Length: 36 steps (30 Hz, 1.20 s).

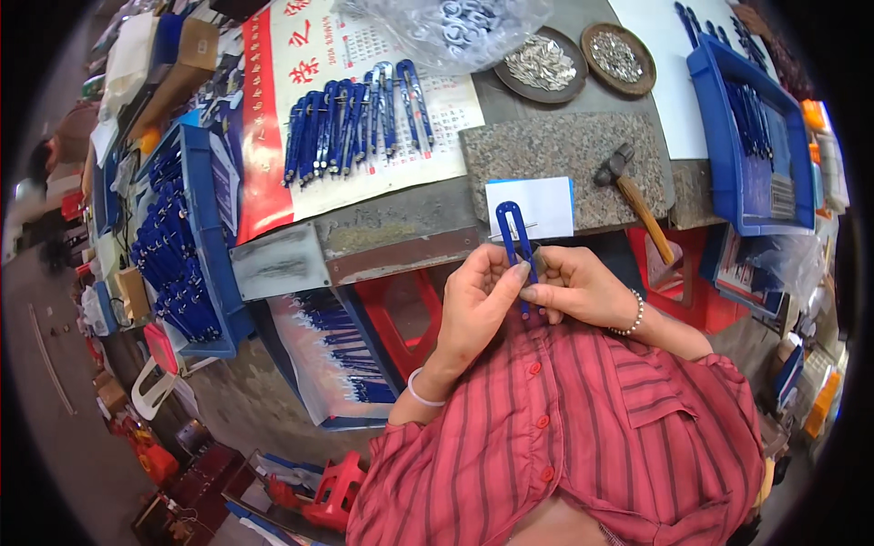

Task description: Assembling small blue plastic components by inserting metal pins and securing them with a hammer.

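A blue U-shaped piece with two long legs [508,225] is held upright between my hands, its rounded end pointing away from me. A thin pin crosses it and a silvery part shows between its legs. My left hand [482,291] pinches the left leg with thumb and fingers. The right hand [580,284] is closed on the right leg, its thumb close to the left thumb. Just beyond the piece lies a small white card [551,207] with a blue edge, on the front of a speckled stone slab [546,150].
A hammer [628,187] rests on the slab's right side. Behind stand two dishes of small metal parts [544,65] and a clear plastic bag [455,32]. Several similar blue pieces [355,123] lie on a printed sheet. Blue bins stand left [214,227] and right [751,205].
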Available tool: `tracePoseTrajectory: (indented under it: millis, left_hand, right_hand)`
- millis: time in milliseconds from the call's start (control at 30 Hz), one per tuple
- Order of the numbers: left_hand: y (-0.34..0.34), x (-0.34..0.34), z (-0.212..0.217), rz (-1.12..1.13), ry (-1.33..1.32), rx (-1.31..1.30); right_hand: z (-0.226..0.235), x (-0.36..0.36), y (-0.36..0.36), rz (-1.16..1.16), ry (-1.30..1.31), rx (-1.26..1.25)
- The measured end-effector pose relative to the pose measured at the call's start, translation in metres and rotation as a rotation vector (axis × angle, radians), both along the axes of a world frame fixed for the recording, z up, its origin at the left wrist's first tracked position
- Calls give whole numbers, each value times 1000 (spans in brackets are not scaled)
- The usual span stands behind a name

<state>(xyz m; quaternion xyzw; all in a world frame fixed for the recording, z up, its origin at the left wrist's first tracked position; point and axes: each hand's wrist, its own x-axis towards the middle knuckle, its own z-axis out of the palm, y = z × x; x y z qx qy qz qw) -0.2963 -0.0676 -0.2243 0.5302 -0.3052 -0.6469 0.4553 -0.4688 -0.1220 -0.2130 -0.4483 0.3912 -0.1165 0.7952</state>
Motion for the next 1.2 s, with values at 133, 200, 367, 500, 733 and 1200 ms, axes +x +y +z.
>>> tracePoseTrajectory:
  millis: [133,200,367,500,733,1200]
  left_hand:
    - [-6,21,4,53,-37,-48]
    - [-16,37,13,100,-23,-52]
    - [-73,103,19,109,-453,-165]
    - [-128,141,4,71,-679,-266]
    - [-175,160,-19,-35,-1161,-268]
    - [-9,67,216,738,-356,-1673]
  right_hand:
    - [5,6,3,40,16,-98]
    - [9,5,2,85,29,-128]
    - [14,-5,8,113,86,-139]
    - [13,-10,13,91,73,-131]
    - [16,-12,21,93,99,-164]
    - [14,10,22,229,83,-270]
